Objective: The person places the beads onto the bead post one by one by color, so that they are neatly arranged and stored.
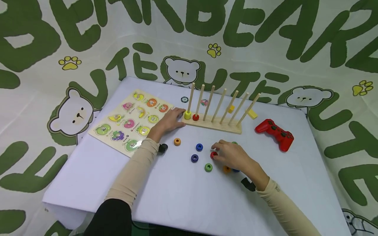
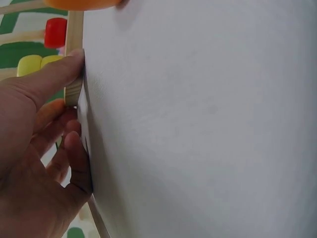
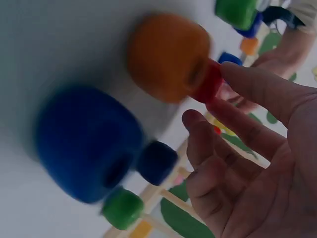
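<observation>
A wooden peg rack [image 1: 215, 125] stands across the white table [image 1: 177, 203], with a yellow ring [image 1: 187, 115] and a red ring [image 1: 195, 117] on its two left pegs. My left hand [image 1: 180, 118] holds the rack's left end; in the left wrist view the thumb [image 2: 59, 74] presses the base [image 2: 74, 34]. My right hand [image 1: 217, 152] pinches a loose red ring [image 1: 213, 154] that lies on the table. Around it lie an orange ring [image 1: 177, 141], two blue rings [image 1: 199, 147] [image 1: 194, 158] and a green ring [image 1: 208, 167]. More rings are partly hidden under the right hand.
A fruit puzzle board [image 1: 131, 121] lies left of the rack. A red game controller [image 1: 274, 133] sits at the right. Two yellow blocks [image 1: 252, 113] show behind the right pegs. A bear-print cloth [image 1: 265, 39] hangs behind the table.
</observation>
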Demonstrator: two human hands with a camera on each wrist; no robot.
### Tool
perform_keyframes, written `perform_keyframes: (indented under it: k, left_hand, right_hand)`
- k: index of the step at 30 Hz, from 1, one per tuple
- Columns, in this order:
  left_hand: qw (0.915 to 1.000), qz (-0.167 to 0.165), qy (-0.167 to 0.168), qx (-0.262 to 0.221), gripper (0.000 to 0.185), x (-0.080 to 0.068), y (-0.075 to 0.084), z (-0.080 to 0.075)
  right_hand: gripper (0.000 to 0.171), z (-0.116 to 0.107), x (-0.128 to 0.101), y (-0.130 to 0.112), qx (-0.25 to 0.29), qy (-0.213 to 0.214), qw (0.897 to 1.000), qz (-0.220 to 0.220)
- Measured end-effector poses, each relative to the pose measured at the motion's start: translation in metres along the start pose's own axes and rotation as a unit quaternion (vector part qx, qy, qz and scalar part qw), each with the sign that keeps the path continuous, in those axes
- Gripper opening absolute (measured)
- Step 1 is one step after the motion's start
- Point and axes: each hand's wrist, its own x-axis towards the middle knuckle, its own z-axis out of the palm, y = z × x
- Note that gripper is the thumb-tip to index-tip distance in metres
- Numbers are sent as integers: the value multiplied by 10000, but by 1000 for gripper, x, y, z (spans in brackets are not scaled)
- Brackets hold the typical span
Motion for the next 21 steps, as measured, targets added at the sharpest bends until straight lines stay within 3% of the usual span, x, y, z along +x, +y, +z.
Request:
perform_keyframes:
  k: [6,10,15,21]
  left_hand:
    - [10000,3,21,-28,73,2,-3,1]
    - [10000,-22,-13,-29,75,1,-3,1]
    - [10000,79,-16,21,75,2,-3,1]
    - [10000,74,-23,46,76,3,-4,-1]
  right_hand:
    - [17,8,0,2,-6,125,9997,-189]
    - [22,0,4,0,84,380,9990,-197]
    - [24,-37,20,-9,343,1312,9902,-323]
    - [28,-95,57,-29,424,2776,9573,-690]
